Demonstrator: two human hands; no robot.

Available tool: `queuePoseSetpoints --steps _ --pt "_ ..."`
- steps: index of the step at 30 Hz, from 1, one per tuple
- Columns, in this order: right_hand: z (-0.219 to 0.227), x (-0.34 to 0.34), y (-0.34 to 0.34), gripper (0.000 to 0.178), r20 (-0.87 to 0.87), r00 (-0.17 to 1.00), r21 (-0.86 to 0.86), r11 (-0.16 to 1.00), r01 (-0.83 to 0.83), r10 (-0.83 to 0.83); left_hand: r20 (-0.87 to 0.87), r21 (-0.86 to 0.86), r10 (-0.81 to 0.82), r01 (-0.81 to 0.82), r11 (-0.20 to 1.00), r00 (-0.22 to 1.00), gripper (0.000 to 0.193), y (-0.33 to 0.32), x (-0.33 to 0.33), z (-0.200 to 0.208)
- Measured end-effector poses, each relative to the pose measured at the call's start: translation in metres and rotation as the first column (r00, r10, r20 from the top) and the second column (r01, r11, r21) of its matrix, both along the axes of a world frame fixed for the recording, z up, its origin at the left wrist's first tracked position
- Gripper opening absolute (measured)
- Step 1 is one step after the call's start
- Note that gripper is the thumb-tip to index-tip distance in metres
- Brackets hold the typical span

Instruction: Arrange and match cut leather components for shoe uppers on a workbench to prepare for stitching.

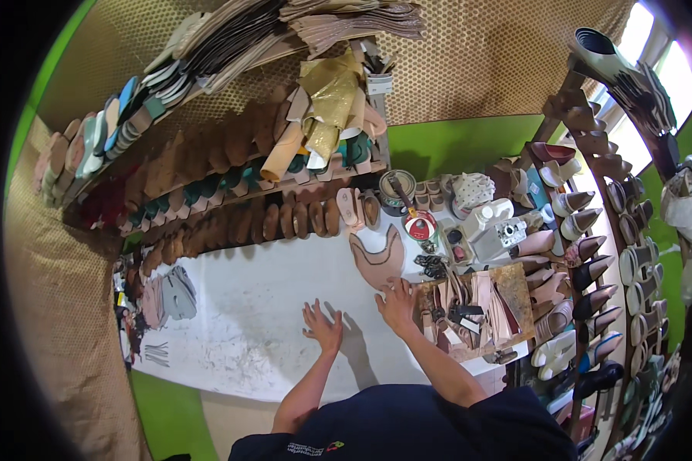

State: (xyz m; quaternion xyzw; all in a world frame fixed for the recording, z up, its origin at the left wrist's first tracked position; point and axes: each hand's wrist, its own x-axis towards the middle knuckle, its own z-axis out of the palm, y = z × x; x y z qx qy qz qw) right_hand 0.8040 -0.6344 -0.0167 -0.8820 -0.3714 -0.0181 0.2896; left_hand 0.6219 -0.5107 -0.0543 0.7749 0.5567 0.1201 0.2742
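Observation:
My left hand point(323, 327) is above the white tabletop point(261, 300), fingers spread and nothing in it. To its right, my right hand point(397, 307) is also open, with its fingertips at the lower edge of a pinkish-tan, U-shaped flat piece point(377, 270), which looks like a cut shoe upper. Whether the fingers touch that piece, I cannot tell. Beside my right wrist, a worn board point(521, 292) carries pale pink and dark straps point(480, 303). Beyond the flat piece stand a large open can point(397, 201) and a smaller red-and-white can point(420, 227).
Brown soles point(287, 220) line the table's back edge. Grey and pink pieces point(178, 293) lie at the left. White containers point(488, 223) stand at the back right. Racks of shoes point(592, 273) rise at the right. Shelves above hold stacked sheets and a gold roll point(332, 100).

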Motion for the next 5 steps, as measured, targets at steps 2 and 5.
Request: queuePoseSetpoints --steps 2,5 --pt "-0.002 -0.018 -0.005 0.024 -0.105 0.993 0.018 0.998 -0.057 0.059 -0.008 -0.009 0.04 -0.04 0.999 0.999 0.089 -0.008 -0.029 0.0" --pt "-0.004 -0.043 -0.007 0.024 -0.13 0.985 -0.036 0.993 -0.114 0.109 -0.021 -0.012 0.125 -0.125 0.992 0.992 0.095 -0.016 -0.067 -0.002"
